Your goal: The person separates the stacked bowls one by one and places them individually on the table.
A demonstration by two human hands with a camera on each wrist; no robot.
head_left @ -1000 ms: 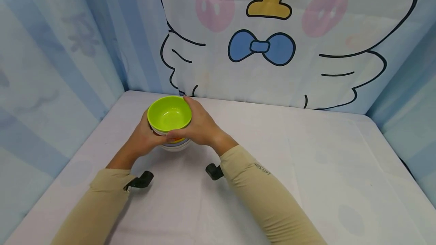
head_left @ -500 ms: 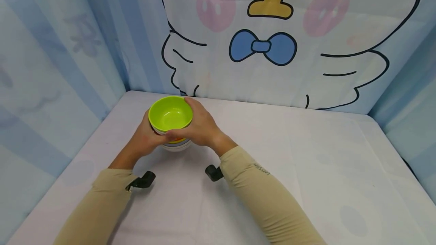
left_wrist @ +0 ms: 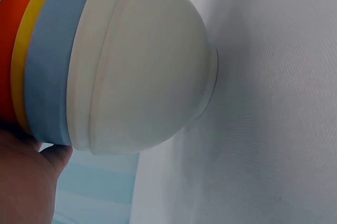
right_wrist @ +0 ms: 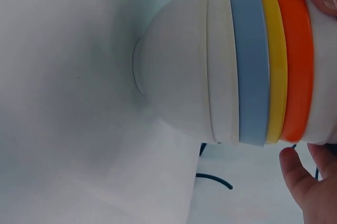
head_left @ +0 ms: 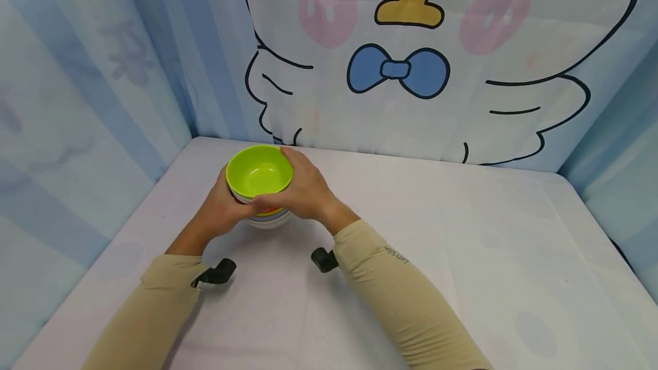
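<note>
A stack of nested bowls stands near the table's far left, between both hands. Its top is a green bowl [head_left: 259, 172], with white showing just beneath. Further down come an orange bowl [right_wrist: 295, 63], a yellow bowl [right_wrist: 276, 63], a blue-grey bowl [left_wrist: 52, 61] and white bowls [left_wrist: 150, 66] at the bottom. The lowest bowl's foot appears to rest on the cloth. My left hand [head_left: 218, 210] grips the stack's left side. From the right, my right hand [head_left: 303, 190] holds it, thumb across the front and fingers round the far side. The hands cover part of the middle bowls.
A white cloth covers the table [head_left: 411, 256]. Behind it hangs a curtain [head_left: 329, 101] with a cartoon figure, and blue patterned curtains [head_left: 103, 101] close in the sides. A black wrist mount [head_left: 218, 273] sticks out from the left sleeve, another black mount [head_left: 324, 260] from the right.
</note>
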